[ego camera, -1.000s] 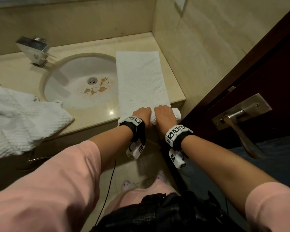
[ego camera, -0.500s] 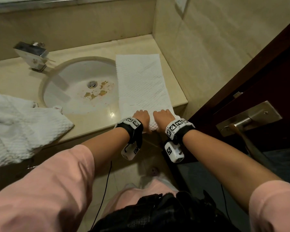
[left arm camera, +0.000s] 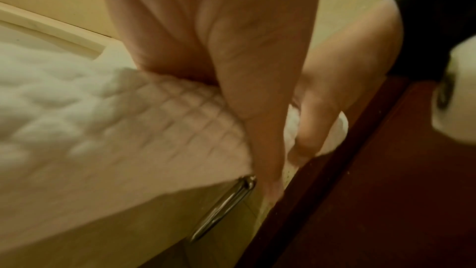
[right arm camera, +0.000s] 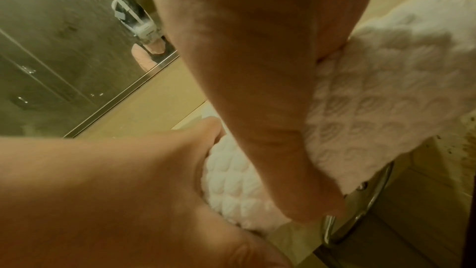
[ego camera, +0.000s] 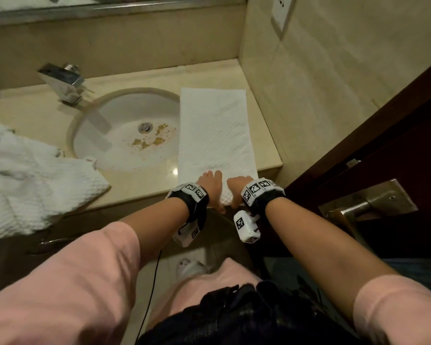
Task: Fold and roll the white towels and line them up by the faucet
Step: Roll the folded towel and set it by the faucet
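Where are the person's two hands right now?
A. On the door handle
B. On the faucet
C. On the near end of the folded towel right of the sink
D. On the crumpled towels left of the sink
C: the left hand and right hand grip the rolled near end of the folded towel lying right of the sink.

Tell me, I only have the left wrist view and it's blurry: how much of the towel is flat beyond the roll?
Observer: Most of it. The folded towel lies flat on the counter right of the sink; only its near end is rolled, gripped by the left hand and right hand.
Operator: Any more towels waiting?
Observer: Yes, a loose white pile lies on the counter left of the sink.
Operator: Where's the faucet?
Observer: The faucet stands at the sink's far left rim, with no rolled towels beside it.
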